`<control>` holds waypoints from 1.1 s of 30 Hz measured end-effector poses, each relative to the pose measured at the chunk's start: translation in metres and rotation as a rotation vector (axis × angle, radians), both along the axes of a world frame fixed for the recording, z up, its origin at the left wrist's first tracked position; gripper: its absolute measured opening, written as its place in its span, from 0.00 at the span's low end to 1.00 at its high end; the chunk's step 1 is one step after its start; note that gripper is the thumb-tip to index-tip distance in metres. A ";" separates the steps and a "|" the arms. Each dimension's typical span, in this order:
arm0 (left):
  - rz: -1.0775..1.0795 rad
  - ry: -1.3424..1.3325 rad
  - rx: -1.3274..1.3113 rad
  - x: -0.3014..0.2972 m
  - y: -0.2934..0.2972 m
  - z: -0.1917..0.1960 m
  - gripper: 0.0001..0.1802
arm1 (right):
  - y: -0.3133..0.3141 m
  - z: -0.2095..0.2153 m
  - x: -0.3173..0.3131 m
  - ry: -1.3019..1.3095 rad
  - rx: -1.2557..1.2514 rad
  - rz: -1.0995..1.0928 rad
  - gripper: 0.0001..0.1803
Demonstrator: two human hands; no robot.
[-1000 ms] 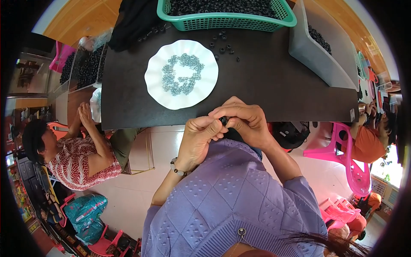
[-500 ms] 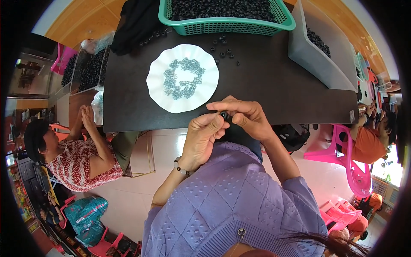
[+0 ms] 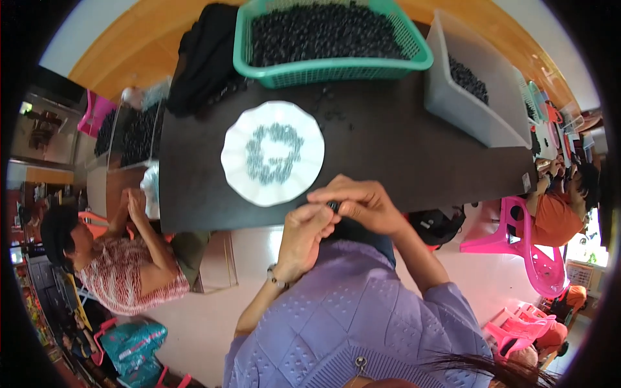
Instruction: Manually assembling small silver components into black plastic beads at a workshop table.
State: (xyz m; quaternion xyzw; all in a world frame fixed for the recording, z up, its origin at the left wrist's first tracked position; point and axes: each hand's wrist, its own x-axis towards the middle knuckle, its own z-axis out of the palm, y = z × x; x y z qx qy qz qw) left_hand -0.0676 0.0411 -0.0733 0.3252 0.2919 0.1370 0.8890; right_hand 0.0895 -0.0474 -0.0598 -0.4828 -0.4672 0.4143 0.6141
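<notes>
The left hand's (image 3: 301,237) fingers pinch a small black bead (image 3: 333,206) just off the bench's (image 3: 401,142) near edge; the right hand's (image 3: 370,207) fingers bend around it, their grip unclear. A white plate (image 3: 233,161) sits at ten o'clock, a green basket (image 3: 251,68) at twelve, a pale label (image 3: 526,181), unreadable, at three.

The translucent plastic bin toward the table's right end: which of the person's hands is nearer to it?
Right. The right hand is below and left of the translucent plastic bin in the picture; the left hand is farther left and somewhat lower.
</notes>
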 end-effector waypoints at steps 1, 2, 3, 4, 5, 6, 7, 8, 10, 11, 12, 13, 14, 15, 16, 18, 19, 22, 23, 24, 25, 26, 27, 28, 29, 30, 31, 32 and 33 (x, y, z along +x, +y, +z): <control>0.003 -0.024 -0.010 0.000 0.002 -0.005 0.08 | 0.001 0.000 0.000 0.014 -0.007 -0.004 0.22; 0.004 -0.037 -0.029 -0.003 0.001 -0.006 0.08 | -0.001 -0.001 -0.003 0.039 -0.023 -0.010 0.20; -0.007 -0.049 -0.025 -0.001 0.002 -0.006 0.08 | 0.000 -0.005 -0.004 0.016 0.011 -0.037 0.16; -0.009 -0.053 -0.030 0.002 0.002 -0.006 0.09 | 0.001 -0.005 -0.001 0.007 0.015 -0.047 0.16; -0.008 -0.051 -0.036 0.002 0.002 -0.005 0.09 | 0.002 -0.004 -0.001 -0.106 0.059 -0.086 0.13; -0.016 -0.053 -0.036 0.003 0.002 -0.004 0.09 | 0.002 -0.004 -0.001 -0.217 0.101 -0.124 0.11; -0.013 -0.054 -0.051 0.005 0.002 -0.003 0.09 | 0.002 -0.004 -0.002 -0.218 0.100 -0.131 0.11; -0.007 -0.058 -0.065 0.008 0.003 -0.003 0.10 | 0.003 -0.004 -0.002 -0.238 0.088 -0.166 0.11; -0.025 -0.088 -0.085 0.010 0.005 -0.004 0.11 | 0.004 -0.003 0.001 -0.258 0.075 -0.204 0.11; -0.039 -0.116 -0.107 0.011 0.006 -0.004 0.13 | 0.003 -0.001 0.004 -0.272 0.036 -0.212 0.11; -0.044 -0.117 -0.109 0.014 0.006 -0.002 0.13 | 0.002 0.001 0.007 -0.285 -0.004 -0.221 0.11; -0.055 -0.130 -0.151 0.018 0.007 0.001 0.15 | 0.001 0.008 0.013 -0.287 -0.006 -0.225 0.11; -0.065 -0.140 -0.193 0.022 0.008 0.002 0.17 | 0.001 0.018 0.023 -0.426 0.022 -0.326 0.11; -0.061 -0.139 -0.195 0.022 0.009 0.000 0.17 | 0.001 0.030 0.033 -0.565 0.052 -0.420 0.12; -0.054 -0.132 -0.215 0.022 0.011 -0.004 0.18 | 0.000 0.044 0.044 -0.646 0.059 -0.499 0.14; -0.044 -0.125 -0.240 0.020 0.014 -0.007 0.19 | -0.005 0.070 0.074 -0.924 0.152 -0.700 0.14; -0.041 -0.127 -0.250 0.020 0.014 -0.006 0.19 | -0.012 0.085 0.089 -0.994 0.112 -0.832 0.14; -0.042 -0.133 -0.247 0.019 0.014 -0.008 0.19 | -0.027 0.108 0.155 -1.162 0.054 -1.185 0.15; -0.059 -0.138 -0.236 0.019 0.013 -0.008 0.18 | -0.034 0.112 0.178 -1.182 -0.013 -1.288 0.15; -0.064 -0.142 -0.238 0.019 0.013 -0.009 0.18 | -0.040 0.112 0.199 -1.186 -0.014 -1.291 0.15; -0.076 -0.148 -0.240 0.019 0.013 -0.010 0.18 | -0.045 0.110 0.217 -1.174 -0.185 -1.299 0.15; -0.076 -0.152 -0.240 0.018 0.013 -0.012 0.18 | -0.039 0.111 0.219 -1.153 -0.351 -1.291 0.15; -0.070 -0.153 -0.241 0.018 0.014 -0.013 0.18 | -0.037 0.111 0.217 -1.154 -0.348 -1.285 0.15; -0.076 -0.159 -0.248 0.018 0.014 -0.014 0.18 | -0.034 0.110 0.212 -1.121 -0.365 -1.299 0.14; -0.077 -0.162 -0.255 0.017 0.014 -0.015 0.18 | -0.026 0.107 0.203 -1.085 -0.382 -1.308 0.13; -0.073 -0.156 -0.256 0.017 0.015 -0.015 0.18 | -0.020 0.101 0.194 -1.081 -0.385 -1.303 0.13; -0.087 -0.165 -0.254 0.017 0.015 -0.015 0.19 | -0.014 0.090 0.186 -1.085 -0.146 -1.235 0.12; -0.104 -0.174 -0.253 0.017 0.016 -0.015 0.19 | -0.007 0.082 0.175 -1.079 0.088 -1.160 0.11; -0.100 -0.167 -0.254 0.016 0.017 -0.016 0.19 | 0.002 0.077 0.158 -1.013 0.016 -1.016 0.10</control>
